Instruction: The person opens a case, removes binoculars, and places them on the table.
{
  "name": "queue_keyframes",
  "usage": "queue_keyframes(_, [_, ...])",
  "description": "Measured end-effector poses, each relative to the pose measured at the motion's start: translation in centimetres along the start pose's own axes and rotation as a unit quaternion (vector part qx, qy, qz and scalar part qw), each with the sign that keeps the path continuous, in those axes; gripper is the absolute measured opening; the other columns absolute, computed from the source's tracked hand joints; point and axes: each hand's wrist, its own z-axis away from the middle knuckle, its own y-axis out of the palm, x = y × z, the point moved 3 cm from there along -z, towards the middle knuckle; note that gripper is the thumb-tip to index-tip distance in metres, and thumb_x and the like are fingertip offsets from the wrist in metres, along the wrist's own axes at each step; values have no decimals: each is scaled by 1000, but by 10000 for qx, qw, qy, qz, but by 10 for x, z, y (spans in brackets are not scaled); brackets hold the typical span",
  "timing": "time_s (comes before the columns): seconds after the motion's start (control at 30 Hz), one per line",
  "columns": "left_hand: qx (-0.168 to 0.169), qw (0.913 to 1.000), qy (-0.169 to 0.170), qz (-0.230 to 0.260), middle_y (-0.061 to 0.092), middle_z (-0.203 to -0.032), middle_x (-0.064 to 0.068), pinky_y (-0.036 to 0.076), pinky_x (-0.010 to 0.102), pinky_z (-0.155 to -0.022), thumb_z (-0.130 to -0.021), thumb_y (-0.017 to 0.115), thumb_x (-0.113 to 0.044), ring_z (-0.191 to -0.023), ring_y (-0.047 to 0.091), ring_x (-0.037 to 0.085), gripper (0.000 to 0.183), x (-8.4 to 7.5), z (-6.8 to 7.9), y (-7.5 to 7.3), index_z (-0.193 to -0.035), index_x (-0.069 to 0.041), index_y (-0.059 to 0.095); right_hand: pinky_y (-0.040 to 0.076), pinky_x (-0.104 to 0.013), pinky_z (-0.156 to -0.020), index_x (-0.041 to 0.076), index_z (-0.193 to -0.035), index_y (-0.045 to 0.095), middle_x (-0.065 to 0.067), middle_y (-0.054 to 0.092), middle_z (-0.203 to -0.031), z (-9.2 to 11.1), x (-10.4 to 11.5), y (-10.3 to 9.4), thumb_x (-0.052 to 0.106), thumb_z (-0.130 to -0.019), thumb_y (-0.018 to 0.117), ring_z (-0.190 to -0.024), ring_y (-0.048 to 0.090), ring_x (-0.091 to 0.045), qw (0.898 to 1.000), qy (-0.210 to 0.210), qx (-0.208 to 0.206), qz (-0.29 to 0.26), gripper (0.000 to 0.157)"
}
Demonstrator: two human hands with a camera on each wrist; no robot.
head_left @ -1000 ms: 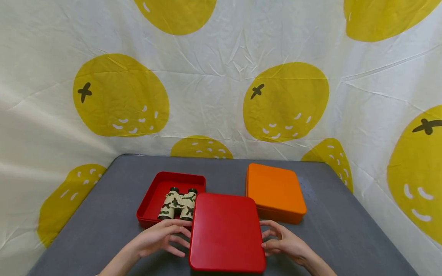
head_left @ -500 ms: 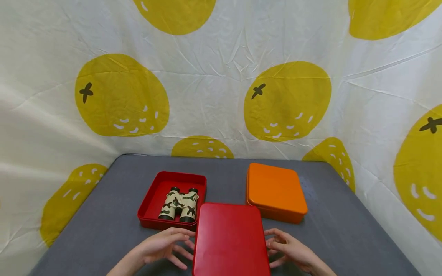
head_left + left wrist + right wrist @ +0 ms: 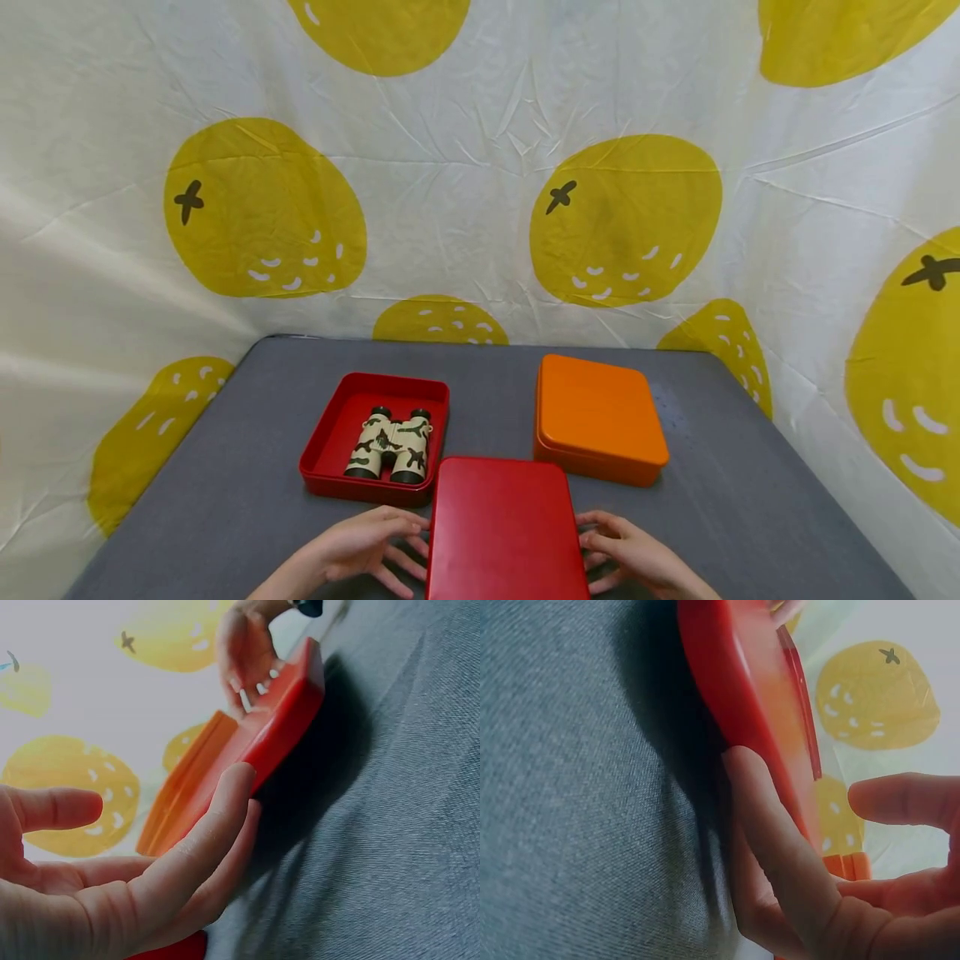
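A shiny red box lid (image 3: 507, 533) hangs level between both hands, its near side cut off by the bottom of the head view. My left hand (image 3: 367, 546) touches the lid's left side with extended fingertips, and the thumb stands off it in the left wrist view. On the opposite side, the fingers of my right hand (image 3: 626, 552) press at the lid's wall; its thumb is also apart in the right wrist view. Just beyond the left hand, an open red box (image 3: 337, 425) holds camouflage-patterned binoculars (image 3: 390, 446).
A closed orange box (image 3: 600, 412) lies behind the right hand, slightly turned. Dark grey cloth (image 3: 225, 492) covers the table, and the lid casts a shadow on it. A white curtain (image 3: 450, 208) with yellow fruit prints encloses the back and sides.
Both hands have drawn the red lid back toward the body and slightly right, uncovering the binoculars' right side and the red box's front right corner. The boxes have stayed put.
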Motion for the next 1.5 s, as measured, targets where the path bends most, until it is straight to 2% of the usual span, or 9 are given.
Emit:
queue_keyframes(0.4, [-648,9977,-106,-153,56,-107,12,52,42,-81,-92,43,-23,-94,61,20,50,3,-11,-4,-127,13,38,53,-38,-74,-16,-128,29,-11,57,-103,-7,-3,-3,19,-93,41,-83,59,-17,9995,287,-119,67,51])
queue_keyframes(0.83, [-1098,9939,-37,-67,61,-102,11,51,39,-83,-91,42,-18,-87,64,18,43,-1,-10,-2,-119,14,46,54,-38,-74,-22,-125,32,-14,59,-109,-11,1,0,16,-94,39,-87,61,-19,9993,99,-188,303,49])
queue_keyframes(1.03, [-1122,9937,28,-40,60,-103,12,51,37,-83,-91,42,-19,-86,64,18,42,-2,-9,-1,-119,13,46,54,-37,-73,-22,-125,33,-15,59,-109,-12,3,2,15,-94,39,-88,62,-20,9992,109,-219,319,49])
queue_keyframes(1.23, [-1091,9938,61,-190,60,-108,16,51,42,-82,-91,42,-20,-93,63,24,48,-3,-6,-2,-124,14,40,54,-37,-72,-22,-124,33,-14,60,-109,-12,4,3,15,-94,38,-88,62,-19,9994,83,-168,307,48])
queue_keyframes(1.5, [-839,9965,16,-53,58,-114,17,50,45,-83,-91,43,-23,-100,61,28,52,-3,-3,-4,-129,12,36,54,-38,-73,-22,-124,34,-18,59,-110,-13,4,4,14,-95,37,-88,62,-19,9989,71,-166,421,47])
